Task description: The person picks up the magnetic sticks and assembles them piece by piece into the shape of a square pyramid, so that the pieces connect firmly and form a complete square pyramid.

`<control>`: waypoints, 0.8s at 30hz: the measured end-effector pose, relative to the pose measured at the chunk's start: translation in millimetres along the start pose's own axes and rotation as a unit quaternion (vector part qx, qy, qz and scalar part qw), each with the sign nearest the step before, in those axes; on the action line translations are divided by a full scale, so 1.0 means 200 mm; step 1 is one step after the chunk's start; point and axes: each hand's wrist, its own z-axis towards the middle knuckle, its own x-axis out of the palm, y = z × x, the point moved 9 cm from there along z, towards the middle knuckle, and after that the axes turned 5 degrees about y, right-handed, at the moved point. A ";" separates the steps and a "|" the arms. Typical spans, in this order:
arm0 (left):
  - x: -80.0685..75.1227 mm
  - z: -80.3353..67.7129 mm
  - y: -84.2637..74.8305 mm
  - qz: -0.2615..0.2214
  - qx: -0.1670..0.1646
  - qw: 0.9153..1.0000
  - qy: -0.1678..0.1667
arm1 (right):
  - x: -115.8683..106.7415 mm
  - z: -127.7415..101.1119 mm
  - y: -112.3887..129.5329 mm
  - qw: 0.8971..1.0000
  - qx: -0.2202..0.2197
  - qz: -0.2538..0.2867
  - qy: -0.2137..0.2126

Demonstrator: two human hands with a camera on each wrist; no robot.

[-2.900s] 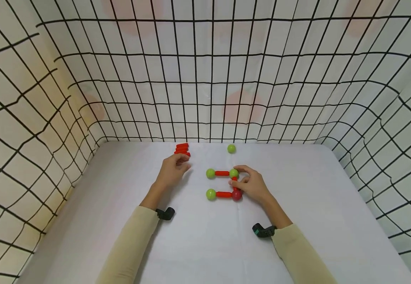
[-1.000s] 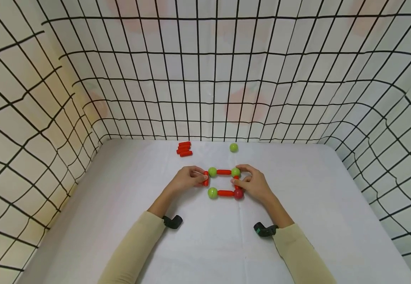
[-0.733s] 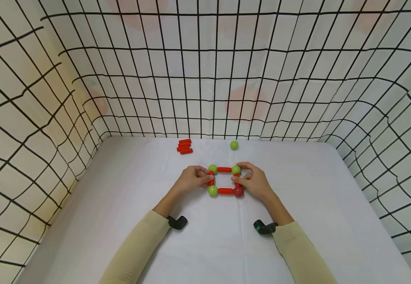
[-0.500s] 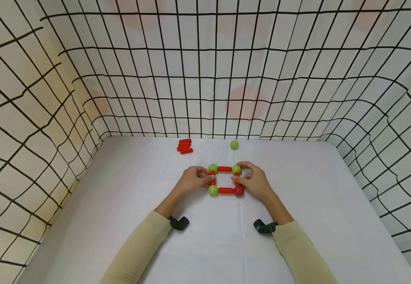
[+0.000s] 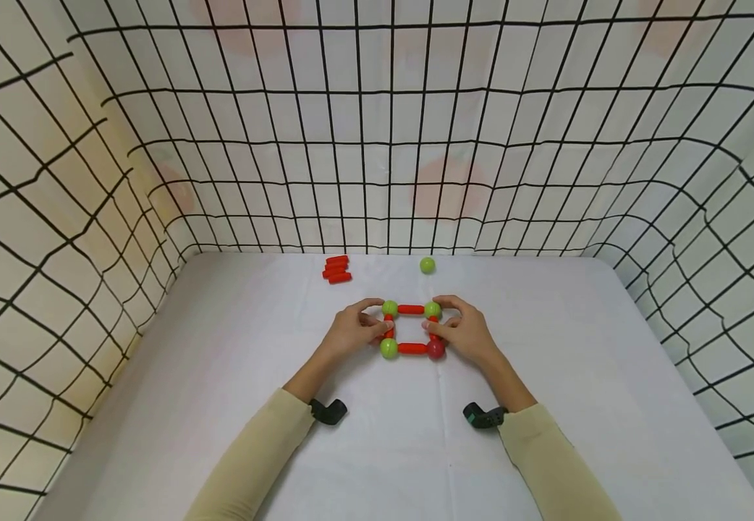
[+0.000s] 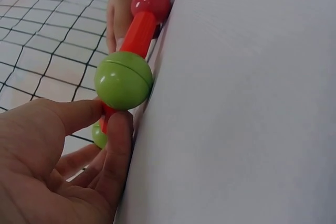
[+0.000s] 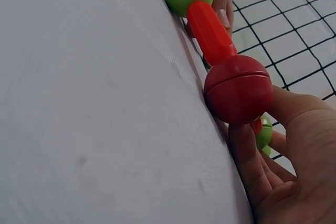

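A square of toy rods and balls lies on the white table. Its corners are a front-left green ball (image 5: pixel 388 349), a back-left green ball (image 5: pixel 390 308), a back-right green ball (image 5: pixel 432 310) and a front-right red ball (image 5: pixel 436 349). A back red rod (image 5: pixel 411 310) and front red rod (image 5: pixel 412 349) link them. My left hand (image 5: pixel 349 331) pinches the left red rod (image 5: pixel 390 334), index finger reaching to the back-left ball. My right hand (image 5: pixel 469 334) grips the right red rod (image 5: pixel 433 337), index finger at the back-right ball. Fingers partly hide both side rods.
Several loose red rods (image 5: pixel 336 268) lie in a small pile at the table's back, left of centre. One loose green ball (image 5: pixel 427 265) sits behind the square. Black netting (image 5: pixel 377 145) over white cloth walls the table at the back and both sides.
My left hand took a red rod from the pile and brought it between the two left green balls. Its index finger has since stretched to the back-left ball. My right hand stayed in place.
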 end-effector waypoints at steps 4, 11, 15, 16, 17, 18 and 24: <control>-0.02 0.00 0.00 0.003 0.012 1.000 -0.013 | 0.01 0.01 0.00 1.000 -0.002 0.005 -0.005; -0.04 0.01 0.00 0.012 0.023 0.999 -0.038 | 0.02 0.00 0.01 1.000 0.000 0.004 0.001; -0.04 0.01 0.00 0.019 0.030 0.998 -0.048 | 0.03 0.00 0.01 1.000 0.007 0.001 0.009; -0.04 0.01 0.00 0.015 0.032 0.998 -0.051 | 0.03 0.00 0.01 1.000 0.007 0.002 0.010; -0.05 0.01 0.00 0.011 0.033 0.998 -0.054 | 0.03 0.00 0.01 1.000 0.007 0.001 0.010; -0.05 0.01 0.00 0.006 0.032 0.998 -0.056 | 0.02 0.00 0.01 1.000 0.007 0.002 0.011; -0.04 0.01 0.01 -0.007 0.020 0.998 -0.060 | 0.02 0.00 0.01 1.000 0.008 -0.004 0.020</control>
